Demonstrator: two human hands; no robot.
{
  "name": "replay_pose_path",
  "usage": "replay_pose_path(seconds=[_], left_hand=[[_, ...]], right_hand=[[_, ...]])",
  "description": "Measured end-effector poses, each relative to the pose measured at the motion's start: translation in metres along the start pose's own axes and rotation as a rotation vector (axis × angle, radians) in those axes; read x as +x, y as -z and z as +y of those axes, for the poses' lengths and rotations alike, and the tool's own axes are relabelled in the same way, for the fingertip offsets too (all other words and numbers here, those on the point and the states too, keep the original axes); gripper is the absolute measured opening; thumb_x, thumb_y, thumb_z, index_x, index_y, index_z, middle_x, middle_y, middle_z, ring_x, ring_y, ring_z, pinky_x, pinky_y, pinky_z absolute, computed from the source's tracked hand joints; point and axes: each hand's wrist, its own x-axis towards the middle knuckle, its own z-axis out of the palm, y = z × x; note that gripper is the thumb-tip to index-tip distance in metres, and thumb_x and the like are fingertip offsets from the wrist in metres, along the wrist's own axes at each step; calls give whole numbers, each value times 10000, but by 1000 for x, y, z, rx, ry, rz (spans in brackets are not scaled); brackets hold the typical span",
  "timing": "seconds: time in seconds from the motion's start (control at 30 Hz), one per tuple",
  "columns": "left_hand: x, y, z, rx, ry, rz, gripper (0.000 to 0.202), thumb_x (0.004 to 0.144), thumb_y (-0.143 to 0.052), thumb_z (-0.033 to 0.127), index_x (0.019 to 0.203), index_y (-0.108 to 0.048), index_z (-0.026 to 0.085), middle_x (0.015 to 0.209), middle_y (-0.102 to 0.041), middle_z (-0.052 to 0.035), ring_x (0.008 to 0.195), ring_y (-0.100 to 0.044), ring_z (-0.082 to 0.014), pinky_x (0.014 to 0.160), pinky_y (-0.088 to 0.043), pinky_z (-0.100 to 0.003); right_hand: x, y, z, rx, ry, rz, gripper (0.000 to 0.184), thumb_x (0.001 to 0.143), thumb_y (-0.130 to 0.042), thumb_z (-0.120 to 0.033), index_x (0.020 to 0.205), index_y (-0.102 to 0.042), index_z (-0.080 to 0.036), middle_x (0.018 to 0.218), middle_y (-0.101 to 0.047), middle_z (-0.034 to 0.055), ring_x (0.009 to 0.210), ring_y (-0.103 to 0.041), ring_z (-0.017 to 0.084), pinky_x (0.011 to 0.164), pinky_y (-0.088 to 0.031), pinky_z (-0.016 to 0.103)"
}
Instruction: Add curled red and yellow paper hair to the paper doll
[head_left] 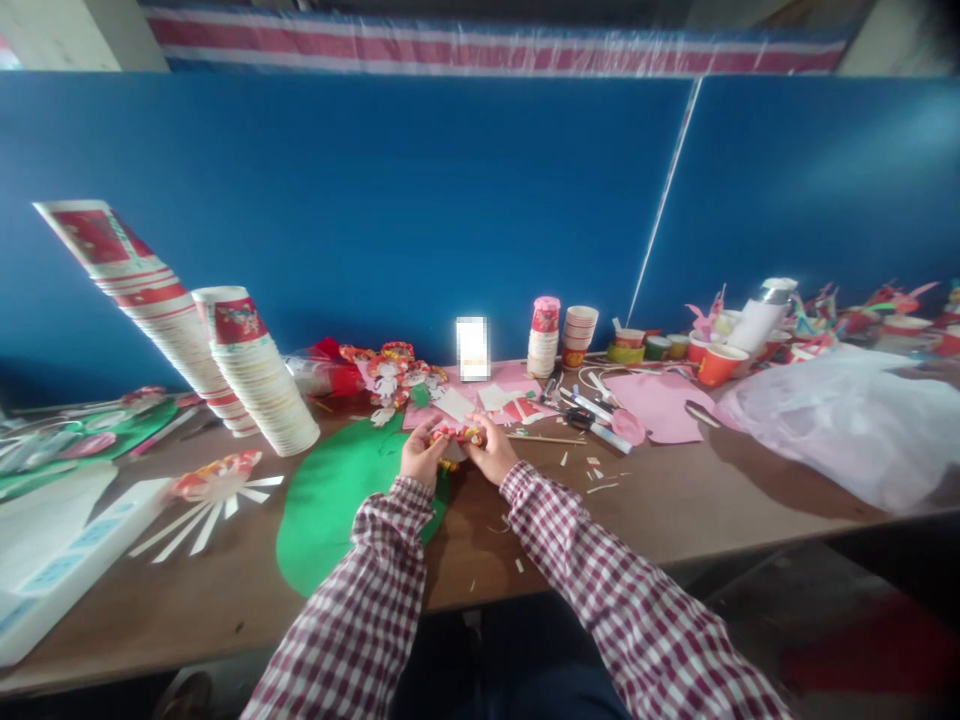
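Over the near edge of the table, my left hand (422,455) and my right hand (491,450) come together on a small red-and-yellow paper craft piece (457,436). Fingers and thumbs of both hands grip it from either side, hiding much of it. Under and beside my left hand lies a green paper sheet (330,500). Just beyond the hands are pink paper (517,378) with white scraps (455,403) and several finished-looking paper figures (390,382).
Tall stacks of paper cups (255,370) stand at left, by a cut cup with spread strips (217,490). Markers (600,425), more cups (579,335), a white bottle (761,315) and a plastic bag (847,430) are to the right. A blue partition (390,200) rises behind.
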Motion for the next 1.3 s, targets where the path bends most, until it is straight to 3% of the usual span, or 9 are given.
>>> replay_pose_path(seconds=[0.37,0.67,1.03,1.3], left_hand=[[3,4,-6,191,-174,-37,550,553,-700,201,1066,-510,149,935,-603,-80,840,-590,-156,764,-465,-287],[-1,1,2,327,-181,-30,488,610,-648,235,1072,-525,134,797,-617,-44,708,-583,-132,673,-473,-259],[1,4,-3,192,-120,-34,520,608,-659,297,1074,-517,115,742,-587,-12,634,-560,-93,609,-451,-222],[-1,2,2,-75,59,-96,604,557,-706,256,1103,-483,124,752,-614,-25,611,-581,-104,581,-452,-226]], right_hand=[[0,0,-1,-7,17,19,432,672,-562,-157,1096,-482,-176,1055,-569,73,937,-552,180,848,-432,324],[-1,-2,4,8,49,-13,405,700,-549,-167,1099,-479,-179,1068,-561,69,890,-569,168,814,-453,310],[-1,-2,-1,71,37,-64,417,702,-538,-152,1112,-461,-153,983,-586,78,837,-582,163,737,-487,284],[-3,-2,-4,99,10,-83,408,709,-534,-165,1111,-463,-172,874,-606,42,764,-591,152,683,-499,280]])
